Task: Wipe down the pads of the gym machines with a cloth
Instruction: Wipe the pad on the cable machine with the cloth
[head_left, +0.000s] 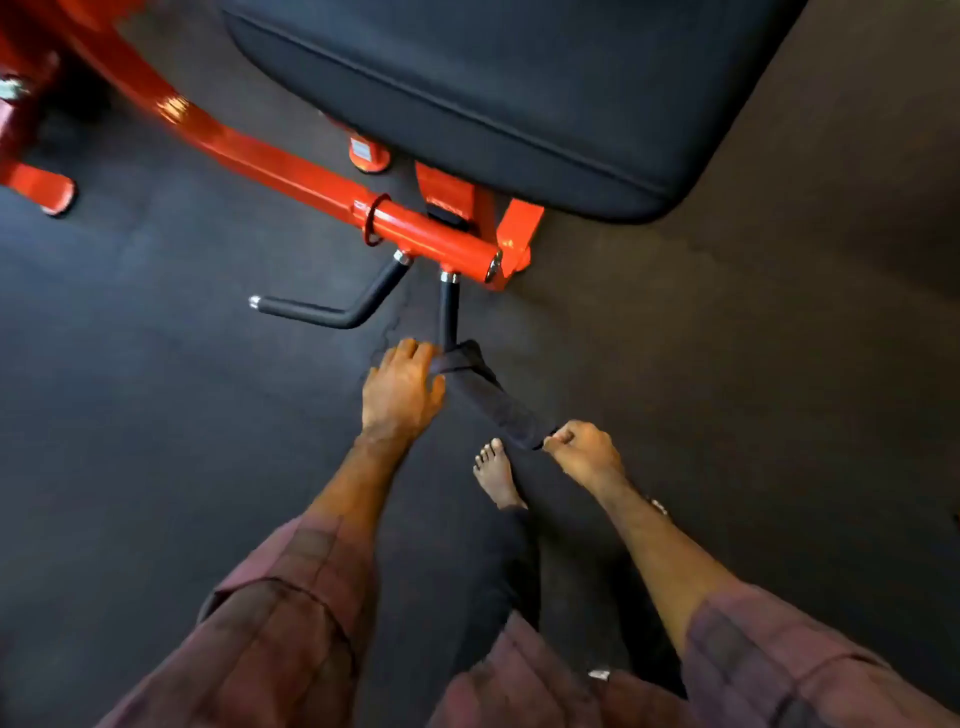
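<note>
1. Where the dark cloth (485, 397) stretches between the two hands, the right hand (584, 452) holds its lower end, fingers curled tight and pinching the fabric near the thumb.
2. The left hand (400, 387) lies at the cloth's upper end with its fingers mostly straight and spread, thumb against the fabric; it seems to press the cloth rather than clasp it, though the fingertips blur into the dark material and I cannot be sure.
3. The cloth's upper end is wrapped around the lower tip of the straight black handle (448, 314), which hangs down from the end of the orange frame tube (431, 234). From there the cloth runs taut and diagonally down to the right hand.
4. Just left of that handle, a second, bent black handle (337, 312) sticks out from the same tube, apart from both hands.
5. The large black seat pad (493, 88) sits above, well apart from the cloth and untouched by either hand.
6. A bare foot (496, 475) stands on the dark rubber floor (156, 364) between the forearms, below the cloth.
7. Both arms wear rolled-up plaid sleeves (291, 618).
</note>
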